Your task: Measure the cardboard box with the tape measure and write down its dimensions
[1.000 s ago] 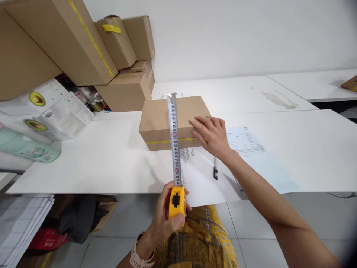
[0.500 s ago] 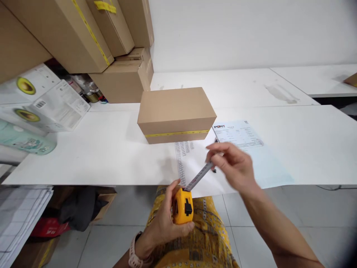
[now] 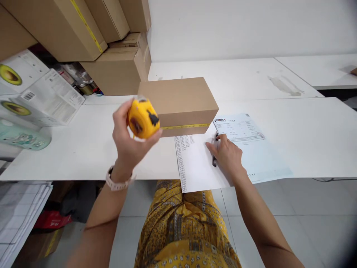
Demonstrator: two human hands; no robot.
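Left hand (image 3: 125, 139) wraps tape (image 3: 143, 120); right hand (image 3: 229, 154), grip part-open, straddles pen (image 3: 214, 161), likely light, stiff, best pinched mid-barrel.

Passage right: open surface (image 3: 312, 137) right of blue form (image 3: 259, 152) | passage left: lane between avocado-print boxes (image 3: 54, 97) and left hand (image 3: 125, 137) | block centre: cardboard box (image 3: 184, 98), tape measure (image 3: 143, 121) before its left end | block far left: stacked cartons (image 3: 119, 74) | block near side: right hand (image 3: 228, 152) over pen (image 3: 214, 161)
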